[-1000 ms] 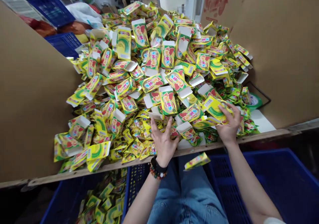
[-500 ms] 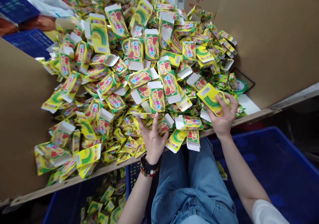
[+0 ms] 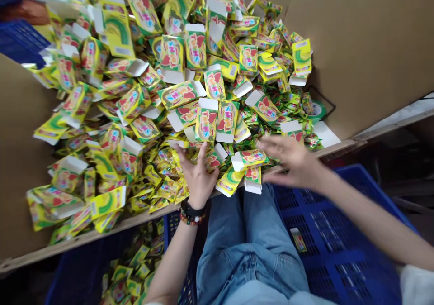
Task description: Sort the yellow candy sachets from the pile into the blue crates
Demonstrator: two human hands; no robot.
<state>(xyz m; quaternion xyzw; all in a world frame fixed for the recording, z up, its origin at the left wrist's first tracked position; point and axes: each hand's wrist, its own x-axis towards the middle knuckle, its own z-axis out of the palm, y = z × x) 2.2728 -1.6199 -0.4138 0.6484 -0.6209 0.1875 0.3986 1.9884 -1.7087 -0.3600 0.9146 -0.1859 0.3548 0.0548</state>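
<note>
WALLS: I've got brown cardboard sheets (image 3: 366, 56) standing either side, w/ a wooden board edge (image 3: 101, 235) running across the near side.

PILE: big heap of yellow-green printed cartons (image 3: 135, 115) fills the space btwn the sheets, mostly flat, some w/ white end flaps open. Lying every which way, no rows or stacks that I can see from here.

CRATES: blue plastic crate (image 3: 339, 232) below the board on the R, only one loose carton (image 3: 298, 239) on its floor. Second blue crate (image 3: 64, 273) on the L holds a good layer of similar cartons (image 3: 135, 269), depth hidden. So by my read: bulk on the board, smaller lot in the L crate, a single one in the R crate.

L HAND: L hand (image 3: 196, 178) is at the near edge of the heap, fingers spread, fingertips (image 3: 203, 149) on the cartons. No pinch that I can make out. Beaded bracelets (image 3: 191, 217) on the wrist.

R HAND: R hand (image 3: 291, 158) is up off the heap, empty, fingers loosely spread, pointing L.

NEAREST CARTON: nearest the R fingertips, a carton (image 3: 250, 159) lies flat on the near edge of the heap, long axis approx across my view, white flap end pointing L.
</note>
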